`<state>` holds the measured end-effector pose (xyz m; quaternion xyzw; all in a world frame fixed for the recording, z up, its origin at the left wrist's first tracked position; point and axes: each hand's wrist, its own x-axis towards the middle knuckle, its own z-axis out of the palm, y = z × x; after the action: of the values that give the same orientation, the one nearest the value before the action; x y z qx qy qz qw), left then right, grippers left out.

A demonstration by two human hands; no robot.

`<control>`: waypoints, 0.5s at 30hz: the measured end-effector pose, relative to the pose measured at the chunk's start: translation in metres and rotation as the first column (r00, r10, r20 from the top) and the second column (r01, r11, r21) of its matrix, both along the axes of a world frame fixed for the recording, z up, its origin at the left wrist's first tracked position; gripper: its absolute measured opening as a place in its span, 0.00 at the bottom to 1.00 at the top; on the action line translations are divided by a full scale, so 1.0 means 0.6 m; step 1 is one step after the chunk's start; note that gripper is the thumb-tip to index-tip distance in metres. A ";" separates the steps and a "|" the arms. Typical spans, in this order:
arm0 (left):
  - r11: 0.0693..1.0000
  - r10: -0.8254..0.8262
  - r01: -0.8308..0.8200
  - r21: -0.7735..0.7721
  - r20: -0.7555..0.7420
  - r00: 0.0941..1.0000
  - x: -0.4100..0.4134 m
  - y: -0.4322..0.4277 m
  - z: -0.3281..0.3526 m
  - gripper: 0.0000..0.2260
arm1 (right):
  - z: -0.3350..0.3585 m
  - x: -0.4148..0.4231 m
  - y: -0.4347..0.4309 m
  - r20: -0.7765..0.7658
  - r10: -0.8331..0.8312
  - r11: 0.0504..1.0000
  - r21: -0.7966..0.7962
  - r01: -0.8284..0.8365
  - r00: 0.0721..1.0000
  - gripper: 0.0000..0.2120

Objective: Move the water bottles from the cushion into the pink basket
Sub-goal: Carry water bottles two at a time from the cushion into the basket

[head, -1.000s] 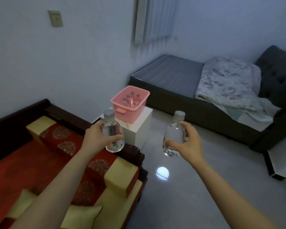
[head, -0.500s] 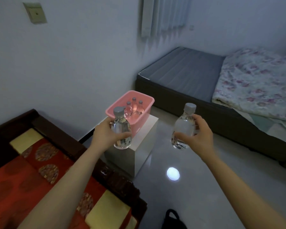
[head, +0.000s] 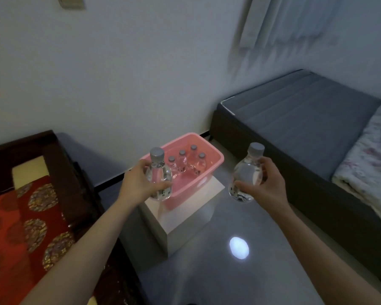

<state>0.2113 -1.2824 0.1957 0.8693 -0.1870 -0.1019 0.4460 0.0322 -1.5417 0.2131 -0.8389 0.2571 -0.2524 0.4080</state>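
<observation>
Closer now to the pink basket [head: 215,155], the left grip [head: 139,183] wraps one water bottle [head: 158,172] at its near rim, the right grip [head: 266,186] a second bottle [head: 245,172] off to its right; likely weighty, smooth plastic, best held round the wide belly.

Pink basket [head: 191,192]. Clear bottles [head: 158,175], grey caps. Red cushion [head: 20,227], gold round medallions, yellow edge. Grey mattress [head: 306,124]. White blanket [head: 372,155], faint pink floral print. White stand [head: 185,216].
</observation>
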 end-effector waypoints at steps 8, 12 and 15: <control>0.994 0.104 -0.103 0.046 -0.025 0.994 0.113 -0.092 -0.070 0.30 | -0.050 0.198 -0.109 -0.038 0.168 0.982 0.095 -0.164 0.985 0.32; 0.979 0.203 -0.203 0.014 -0.101 0.974 0.181 -0.151 -0.125 0.27 | -0.089 0.317 -0.155 -0.100 0.217 0.965 0.175 -0.198 0.971 0.33; 0.963 0.266 -0.271 -0.011 -0.140 0.954 0.201 -0.190 -0.170 0.28 | -0.126 0.384 -0.178 -0.139 0.246 0.957 0.194 -0.217 0.959 0.30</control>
<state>0.3321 -1.3964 0.0939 0.8707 -0.0375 -0.0971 0.4807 0.2627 -1.6482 0.1374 -0.8413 0.2105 -0.1103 0.4855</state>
